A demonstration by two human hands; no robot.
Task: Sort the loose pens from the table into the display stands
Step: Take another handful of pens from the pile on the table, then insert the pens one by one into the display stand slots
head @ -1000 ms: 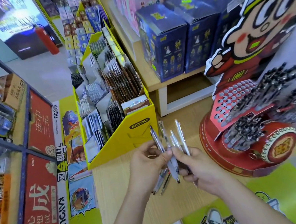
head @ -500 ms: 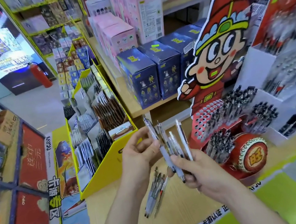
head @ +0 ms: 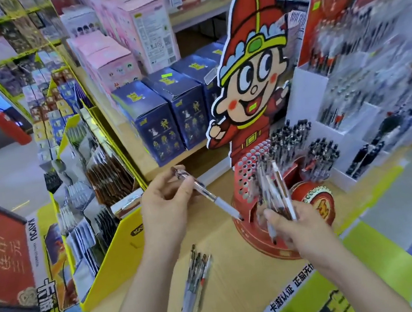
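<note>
My left hand (head: 165, 202) grips a single white-and-clear pen (head: 209, 195), slanted with its tip down to the right, close to the red display stand (head: 258, 238). My right hand (head: 294, 228) holds a fan of several pens (head: 276, 193) upright in front of that stand. The stand has a perforated red panel (head: 248, 168) under a cartoon figure cutout (head: 250, 69), and many black-capped pens (head: 290, 140) stick out of its holes. A small bunch of loose pens (head: 196, 283) lies on the wooden table (head: 245, 283) between my forearms.
A yellow card rack (head: 122, 245) full of packets stands at the left of the table. White tiered pen stands (head: 357, 138) fill the right. Blue boxes (head: 164, 119) and pink boxes (head: 111, 63) sit on shelves behind. A red fire extinguisher (head: 9, 126) stands on the floor far left.
My left hand has pulled one pen out of the bunch and apart from my right hand. The view has tilted up and right, showing more of the red stand.
</note>
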